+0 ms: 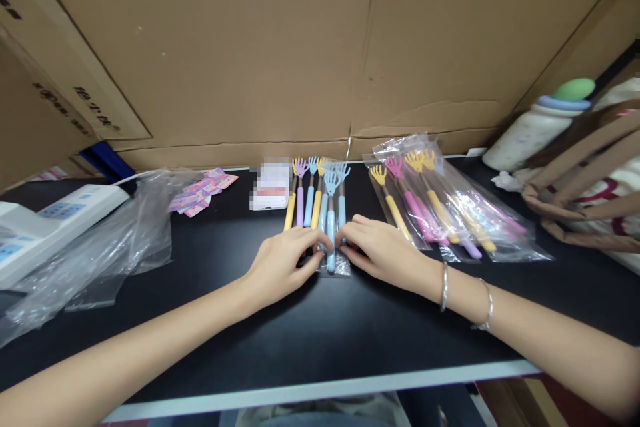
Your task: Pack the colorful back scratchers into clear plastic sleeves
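A clear sleeve with a blue back scratcher [331, 227] lies flat on the black table [320, 333]. My left hand [283, 263] and my right hand [383, 250] both pinch the sleeve's near end, fingertips almost touching. Behind it several loose scratchers [310, 197] in yellow, purple and blue lie side by side, claws pointing away from me. My right wrist wears two thin bracelets.
Bagged scratchers [440, 207] are piled to the right. Empty plastic bags [100, 240] and a white power strip [45, 220] lie left, pink cards [203, 190] and a white box [270, 187] behind. A bottle [535, 130] and a tote bag [590, 180] stand right. Cardboard [300, 47] walls the back.
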Tool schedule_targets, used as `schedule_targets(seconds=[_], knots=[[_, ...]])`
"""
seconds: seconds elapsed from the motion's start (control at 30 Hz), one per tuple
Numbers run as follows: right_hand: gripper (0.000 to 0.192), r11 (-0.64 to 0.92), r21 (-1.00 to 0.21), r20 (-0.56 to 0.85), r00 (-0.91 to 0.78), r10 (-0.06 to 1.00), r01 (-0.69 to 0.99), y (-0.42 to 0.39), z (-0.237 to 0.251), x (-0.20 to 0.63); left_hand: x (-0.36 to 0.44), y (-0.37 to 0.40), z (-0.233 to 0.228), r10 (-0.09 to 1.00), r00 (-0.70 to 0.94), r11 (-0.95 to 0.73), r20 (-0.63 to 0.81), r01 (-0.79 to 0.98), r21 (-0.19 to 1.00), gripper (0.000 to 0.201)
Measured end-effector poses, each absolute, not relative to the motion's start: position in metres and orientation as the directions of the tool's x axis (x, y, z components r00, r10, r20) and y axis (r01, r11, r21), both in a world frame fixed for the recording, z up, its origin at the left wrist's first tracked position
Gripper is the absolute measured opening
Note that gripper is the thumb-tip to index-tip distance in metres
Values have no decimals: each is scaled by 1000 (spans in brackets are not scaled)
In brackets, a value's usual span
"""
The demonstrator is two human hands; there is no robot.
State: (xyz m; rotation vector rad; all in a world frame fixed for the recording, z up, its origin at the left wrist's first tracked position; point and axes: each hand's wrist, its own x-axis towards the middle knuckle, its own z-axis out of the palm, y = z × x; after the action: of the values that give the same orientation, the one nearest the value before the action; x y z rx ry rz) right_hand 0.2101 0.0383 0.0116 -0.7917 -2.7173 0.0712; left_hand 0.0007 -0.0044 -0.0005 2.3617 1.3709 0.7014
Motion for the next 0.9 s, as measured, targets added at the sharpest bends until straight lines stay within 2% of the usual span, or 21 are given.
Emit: schedule_targets(seconds=[0.2, 0.37, 0.6, 0.9], knots=[[17, 869, -85, 243, -835, 493, 488, 41, 14, 214, 1, -5, 2, 873, 426, -485, 237, 716, 502, 18], [20, 902, -11, 189, -885, 426, 432, 42, 21, 216, -1, -4, 3, 859, 461, -507, 223, 706, 495, 28], [15, 899, 7, 229, -876, 425, 438, 44, 16, 215, -2, -4, 1, 842, 490, -534, 224, 700, 474, 33], [14, 894, 49, 235, -875, 423, 445, 45, 15, 215, -1, -2, -3, 818, 495, -575, 293, 697, 429, 25]])
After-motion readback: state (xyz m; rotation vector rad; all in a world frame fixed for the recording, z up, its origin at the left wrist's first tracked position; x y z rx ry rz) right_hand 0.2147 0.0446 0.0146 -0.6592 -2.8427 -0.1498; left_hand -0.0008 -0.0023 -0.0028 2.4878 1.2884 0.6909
